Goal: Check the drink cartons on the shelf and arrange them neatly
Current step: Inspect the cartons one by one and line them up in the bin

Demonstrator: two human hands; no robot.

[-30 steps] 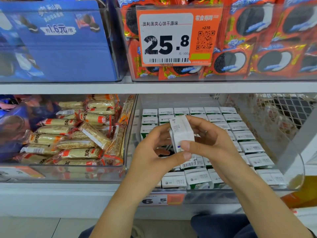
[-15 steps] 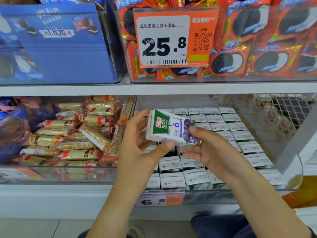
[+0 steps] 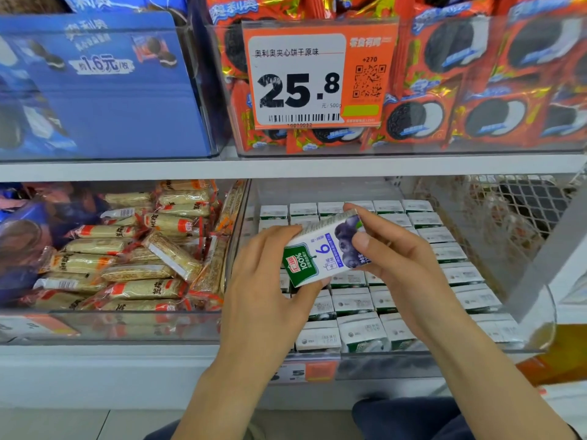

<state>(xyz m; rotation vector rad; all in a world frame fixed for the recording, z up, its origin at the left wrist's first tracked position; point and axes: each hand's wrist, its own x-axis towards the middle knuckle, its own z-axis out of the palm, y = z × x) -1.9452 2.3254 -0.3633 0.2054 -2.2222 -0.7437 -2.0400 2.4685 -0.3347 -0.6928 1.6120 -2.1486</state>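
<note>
While held above the bin, lay pinched between both sets of fingers: the carton [image 3: 324, 249], long axis slanting up from left hand [image 3: 266, 290] to right hand [image 3: 400, 268]. Curled on opposite ends, both equally near. Probably belonged in the gap beneath among the shelved cartons [image 3: 438, 236], largely hidden.

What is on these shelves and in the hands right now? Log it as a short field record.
held item: blueberry juice carton, tilted, printed front facing the camera
left hand: grips the carton's lower left end
right hand: grips the carton's upper right end
below the hands: rows of drink cartons standing in a clear bin
left bin, same shelf: wrapped snack bars, piled loosely
upper shelf: red sandwich-cookie packs behind an orange price tag reading 25.8; blue cookie box at left
</note>
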